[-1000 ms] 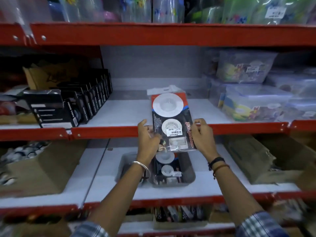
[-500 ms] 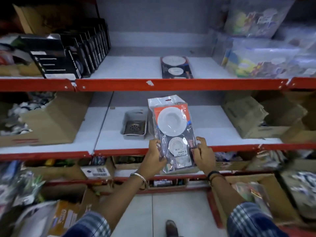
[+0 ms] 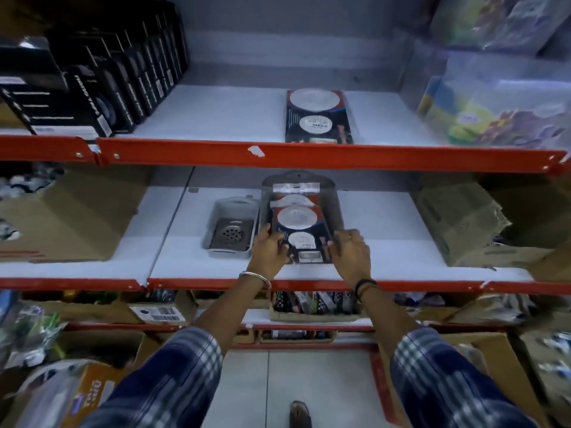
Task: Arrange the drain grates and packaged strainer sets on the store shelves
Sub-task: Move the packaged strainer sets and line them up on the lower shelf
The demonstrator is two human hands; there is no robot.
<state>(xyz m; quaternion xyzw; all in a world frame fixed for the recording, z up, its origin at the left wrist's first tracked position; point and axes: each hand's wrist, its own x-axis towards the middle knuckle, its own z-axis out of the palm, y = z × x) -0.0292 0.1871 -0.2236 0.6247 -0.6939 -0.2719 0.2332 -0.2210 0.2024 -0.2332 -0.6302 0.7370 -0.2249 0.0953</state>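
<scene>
A packaged strainer set (image 3: 297, 225), a dark card with white round strainers, lies on top of another pack in a clear plastic tray (image 3: 335, 208) on the middle shelf. My left hand (image 3: 269, 249) grips its left edge and my right hand (image 3: 350, 249) grips its right edge. Just left of that tray, a metal drain grate (image 3: 231, 233) lies in a smaller clear tray (image 3: 216, 216). A second strainer set (image 3: 318, 115) lies flat near the front of the upper shelf.
Black boxes (image 3: 102, 88) line the upper shelf's left side and clear lunch boxes (image 3: 500, 109) its right. Cardboard boxes (image 3: 71, 217) (image 3: 463, 223) flank the trays on the middle shelf. Red shelf rails (image 3: 309, 157) jut forward. More cartons sit below.
A second ago my hands held a pack up at the upper shelf, where one now lies. Half a second ago they held a pack upright before the middle rail; it is now down in the tray.
</scene>
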